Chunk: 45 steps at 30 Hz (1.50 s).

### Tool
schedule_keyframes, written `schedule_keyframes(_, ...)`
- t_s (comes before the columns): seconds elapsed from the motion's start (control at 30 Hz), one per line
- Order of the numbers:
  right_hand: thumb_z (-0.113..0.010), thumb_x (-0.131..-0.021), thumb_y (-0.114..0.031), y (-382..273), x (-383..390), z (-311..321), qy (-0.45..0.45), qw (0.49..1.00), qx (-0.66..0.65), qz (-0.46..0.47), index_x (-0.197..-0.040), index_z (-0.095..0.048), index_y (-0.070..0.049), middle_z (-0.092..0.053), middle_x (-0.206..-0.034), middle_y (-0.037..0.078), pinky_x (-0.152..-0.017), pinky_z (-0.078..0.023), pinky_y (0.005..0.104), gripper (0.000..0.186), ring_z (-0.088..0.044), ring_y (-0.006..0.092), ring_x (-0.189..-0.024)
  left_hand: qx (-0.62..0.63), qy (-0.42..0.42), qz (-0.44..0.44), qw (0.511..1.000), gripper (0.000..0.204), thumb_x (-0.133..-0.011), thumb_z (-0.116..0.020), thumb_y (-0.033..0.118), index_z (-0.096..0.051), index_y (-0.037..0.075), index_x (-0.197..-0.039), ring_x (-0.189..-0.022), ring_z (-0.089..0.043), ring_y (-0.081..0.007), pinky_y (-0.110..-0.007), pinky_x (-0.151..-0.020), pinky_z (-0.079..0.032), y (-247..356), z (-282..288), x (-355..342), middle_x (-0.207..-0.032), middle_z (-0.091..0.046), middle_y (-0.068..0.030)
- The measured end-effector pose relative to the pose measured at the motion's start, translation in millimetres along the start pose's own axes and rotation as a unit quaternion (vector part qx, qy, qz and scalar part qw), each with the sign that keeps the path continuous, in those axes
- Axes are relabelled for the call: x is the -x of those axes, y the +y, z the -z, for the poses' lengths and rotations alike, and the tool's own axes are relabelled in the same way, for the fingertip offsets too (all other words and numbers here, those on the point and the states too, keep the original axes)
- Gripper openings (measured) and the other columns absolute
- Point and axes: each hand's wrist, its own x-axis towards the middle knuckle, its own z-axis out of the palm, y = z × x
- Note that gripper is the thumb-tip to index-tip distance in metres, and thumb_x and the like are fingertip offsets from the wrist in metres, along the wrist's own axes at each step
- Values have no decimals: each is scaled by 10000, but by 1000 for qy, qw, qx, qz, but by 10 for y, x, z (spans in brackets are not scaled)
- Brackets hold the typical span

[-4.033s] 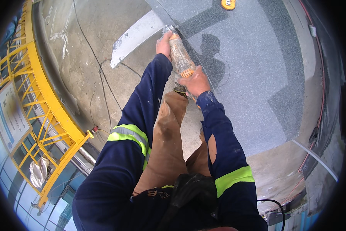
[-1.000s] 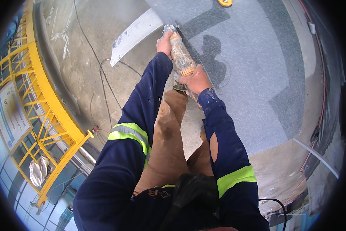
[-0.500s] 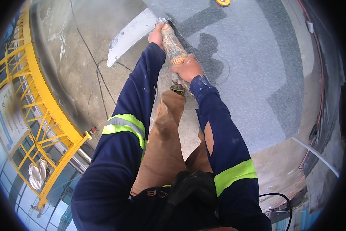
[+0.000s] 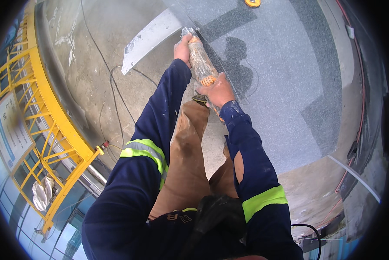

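My left hand (image 4: 182, 51) grips the front of a dust-coated orange power tool (image 4: 201, 60), probably an angle grinder. My right hand (image 4: 219, 92) is wrapped round its rear part, closer to my body. The tool's head meets the long edge of a speckled grey slab (image 4: 281, 73); the cutting part itself is too obscured to make out. A pale strip (image 4: 147, 38) with a whitish surface lies just left of the tool's head. My boot (image 4: 200, 99) shows below the tool, between my arms.
A yellow tape measure (image 4: 252, 2) sits on the slab's far part. Dark cables (image 4: 112, 80) cross the concrete floor (image 4: 77, 52) on my left, beside a yellow metal cradle (image 4: 73, 125) with a sign. A red hose (image 4: 360, 121) and pale rod (image 4: 354, 175) run along the right.
Since half a second ago, both hands and the tool have shifted slightly back toward my body and to the right, close to where they were one second ago. The grip looks unchanged.
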Motion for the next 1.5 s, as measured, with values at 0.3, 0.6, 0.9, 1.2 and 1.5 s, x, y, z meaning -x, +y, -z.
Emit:
schedule_keyframes(0.3, -848, -777, -224, 10, -166, -42, -13, 1000, 9, 7, -1234, -433, 134, -684, -1098, 331, -651, -626, 408, 713, -770, 343, -793, 24, 10, -18, 999, 379, -932, -696, 306, -660, -65, -1002, -683, -722, -287, -447, -635, -603, 125, -57, -28, -845, -706, -173)
schedule_keyframes(0.6, -887, -752, -257, -147, -366, -27, -25, 999, 21, -8, -1253, -447, 123, -674, -1154, 354, -858, -616, 435, 767, -736, 412, -1038, 33, -11, 26, 999, 399, -936, -681, 333, -666, -59, -1007, -670, -720, -287, -451, -639, -603, 261, -51, -237, -830, -710, -163)
schedule_keyframes(0.9, -835, -789, -227, -16, -57, -13, -15, 1000, 15, -8, -1241, -437, 127, -665, -1136, 344, -623, -639, 395, 699, -766, 364, -843, -15, -6, -9, 1000, 391, -988, -639, 369, -639, -3, -1110, -774, -716, -268, -444, -727, -602, 42, -4, 7, -929, -702, -140)
schedule_keyframes(1.2, -822, -787, -225, 58, 75, 40, -13, 1000, 13, -10, -1211, -438, 121, -669, -1108, 353, -614, -634, 394, 669, -768, 345, -778, 4, 34, -1, 999, 388, -982, -652, 362, -648, -8, -1102, -778, -715, -274, -443, -729, -595, -106, -9, 47, -928, -704, -145)
schedule_keyframes(1.5, -822, -788, -211, 109, 118, 61, -11, 1000, 18, -7, -1172, -444, 109, -671, -1081, 358, -606, -631, 399, 627, -763, 342, -740, 45, -14, -20, 999, 477, -897, -747, 322, -579, -81, -1090, -697, -727, -303, -465, -620, -613, -145, 1, 137, -875, -689, -191)
